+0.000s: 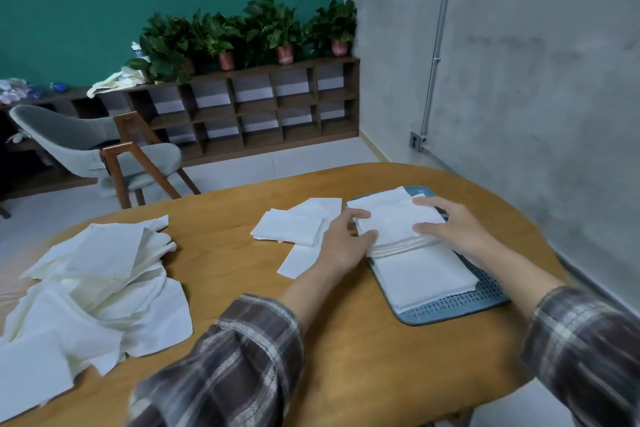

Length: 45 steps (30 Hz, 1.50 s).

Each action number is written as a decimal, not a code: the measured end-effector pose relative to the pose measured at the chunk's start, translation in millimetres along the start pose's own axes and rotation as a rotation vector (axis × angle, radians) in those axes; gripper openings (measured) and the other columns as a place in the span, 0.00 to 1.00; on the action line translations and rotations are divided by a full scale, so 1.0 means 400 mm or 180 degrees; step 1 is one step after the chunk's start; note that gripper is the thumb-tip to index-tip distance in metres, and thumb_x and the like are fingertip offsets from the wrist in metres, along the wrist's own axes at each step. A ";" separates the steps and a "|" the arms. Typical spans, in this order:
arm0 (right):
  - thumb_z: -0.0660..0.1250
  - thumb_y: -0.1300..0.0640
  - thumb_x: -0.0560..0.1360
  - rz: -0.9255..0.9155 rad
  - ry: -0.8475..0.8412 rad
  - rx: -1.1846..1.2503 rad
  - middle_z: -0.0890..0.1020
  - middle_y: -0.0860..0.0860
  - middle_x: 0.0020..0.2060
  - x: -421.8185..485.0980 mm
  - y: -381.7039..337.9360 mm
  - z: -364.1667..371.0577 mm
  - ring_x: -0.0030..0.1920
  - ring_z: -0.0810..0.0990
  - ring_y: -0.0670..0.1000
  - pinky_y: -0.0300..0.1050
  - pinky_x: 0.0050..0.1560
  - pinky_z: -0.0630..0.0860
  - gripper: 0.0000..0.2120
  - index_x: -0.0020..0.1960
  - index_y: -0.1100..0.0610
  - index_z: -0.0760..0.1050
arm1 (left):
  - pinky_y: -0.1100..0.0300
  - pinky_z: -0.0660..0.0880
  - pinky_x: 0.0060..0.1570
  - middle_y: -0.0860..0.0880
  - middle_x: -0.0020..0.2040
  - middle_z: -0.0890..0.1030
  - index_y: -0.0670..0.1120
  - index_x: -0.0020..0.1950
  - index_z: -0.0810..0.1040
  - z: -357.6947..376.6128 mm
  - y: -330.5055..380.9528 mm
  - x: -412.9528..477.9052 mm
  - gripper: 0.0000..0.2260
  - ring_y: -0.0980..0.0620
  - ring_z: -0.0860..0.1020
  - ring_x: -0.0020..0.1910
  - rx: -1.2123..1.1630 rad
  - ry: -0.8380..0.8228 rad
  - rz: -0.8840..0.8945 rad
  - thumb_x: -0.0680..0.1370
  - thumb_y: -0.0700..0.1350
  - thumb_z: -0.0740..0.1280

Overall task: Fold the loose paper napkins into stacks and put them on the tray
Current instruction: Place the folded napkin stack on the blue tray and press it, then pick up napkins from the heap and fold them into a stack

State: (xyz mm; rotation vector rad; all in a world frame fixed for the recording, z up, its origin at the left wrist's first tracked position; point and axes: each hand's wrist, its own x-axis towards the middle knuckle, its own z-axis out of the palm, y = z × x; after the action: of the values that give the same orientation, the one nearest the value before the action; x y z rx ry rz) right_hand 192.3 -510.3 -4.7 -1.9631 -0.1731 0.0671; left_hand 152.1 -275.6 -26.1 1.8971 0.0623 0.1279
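Observation:
A blue perforated tray [485, 295] lies on the right part of the wooden table [242, 274]. A folded stack of white napkins [420, 274] rests on its near half. A second folded stack [391, 218] sits on the far half, and both hands grip it. My left hand [341, 239] holds its left edge, thumb on top. My right hand [446, 225] holds its right side, fingers spread over the top. A few folded napkins [294, 225] lie left of the tray. A big heap of loose napkins [93, 288] covers the table's left end.
A single narrow folded napkin [298, 260] lies beside the tray's left rim. A grey concrete wall [519, 80] runs close along the table's right side. A pale chair [86, 146] and a low wooden shelf with potted plants [242, 107] stand beyond the table.

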 end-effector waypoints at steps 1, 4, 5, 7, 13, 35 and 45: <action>0.80 0.61 0.74 0.0070 -0.0003 -0.0002 0.77 0.48 0.71 0.005 0.010 -0.004 0.73 0.74 0.52 0.54 0.72 0.72 0.25 0.68 0.47 0.80 | 0.47 0.80 0.62 0.57 0.54 0.78 0.58 0.59 0.81 0.008 -0.005 0.008 0.12 0.57 0.77 0.58 -0.0010 -0.0004 -0.0042 0.77 0.47 0.75; 0.79 0.60 0.74 0.0136 -0.0055 -0.0010 0.77 0.45 0.68 0.012 0.023 -0.007 0.71 0.72 0.48 0.50 0.72 0.71 0.25 0.69 0.49 0.80 | 0.44 0.82 0.59 0.49 0.55 0.80 0.59 0.57 0.83 0.017 -0.018 0.024 0.11 0.56 0.79 0.55 0.0070 0.0029 -0.0083 0.76 0.48 0.75; 0.79 0.60 0.75 0.0122 -0.0064 -0.0032 0.76 0.43 0.67 0.014 0.027 -0.006 0.70 0.71 0.46 0.47 0.70 0.70 0.25 0.70 0.49 0.80 | 0.45 0.82 0.58 0.48 0.55 0.81 0.59 0.57 0.83 0.018 -0.024 0.027 0.11 0.57 0.79 0.54 0.0107 0.0044 -0.0079 0.76 0.49 0.75; 0.78 0.60 0.75 0.0087 -0.0060 -0.0038 0.76 0.42 0.66 0.019 0.030 -0.004 0.69 0.70 0.44 0.44 0.68 0.68 0.25 0.70 0.50 0.80 | 0.45 0.83 0.57 0.49 0.56 0.81 0.60 0.56 0.83 0.018 -0.029 0.029 0.10 0.58 0.79 0.54 0.0102 0.0066 -0.0051 0.76 0.50 0.76; 0.76 0.57 0.77 0.0025 -0.0116 -0.0550 0.76 0.43 0.71 0.029 0.043 -0.002 0.74 0.70 0.45 0.42 0.70 0.65 0.25 0.72 0.48 0.78 | 0.61 0.79 0.50 0.49 0.53 0.82 0.56 0.58 0.83 0.012 -0.021 0.017 0.12 0.52 0.79 0.50 0.0543 -0.0025 0.0173 0.76 0.51 0.77; 0.44 0.38 0.87 -0.0617 -0.0936 -0.2624 0.38 0.38 0.83 0.034 0.103 0.045 0.82 0.34 0.38 0.44 0.82 0.36 0.31 0.86 0.45 0.40 | 0.65 0.36 0.74 0.55 0.86 0.43 0.52 0.87 0.47 0.056 -0.069 0.010 0.31 0.58 0.40 0.84 0.2256 -0.0935 0.0777 0.87 0.60 0.53; 0.50 0.38 0.87 -0.0540 -0.0875 -0.2766 0.44 0.44 0.85 0.031 0.017 0.030 0.84 0.40 0.44 0.51 0.83 0.39 0.31 0.86 0.47 0.49 | 0.51 0.48 0.84 0.53 0.87 0.49 0.54 0.86 0.54 0.000 -0.018 0.021 0.28 0.55 0.47 0.85 0.1962 -0.1109 0.0754 0.87 0.62 0.52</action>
State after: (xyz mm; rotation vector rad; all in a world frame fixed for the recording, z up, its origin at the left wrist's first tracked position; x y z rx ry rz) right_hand 203.7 -500.0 -15.3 -2.7878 -0.6315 0.1722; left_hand 160.7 -272.3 -32.3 2.5104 -0.4032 -0.0746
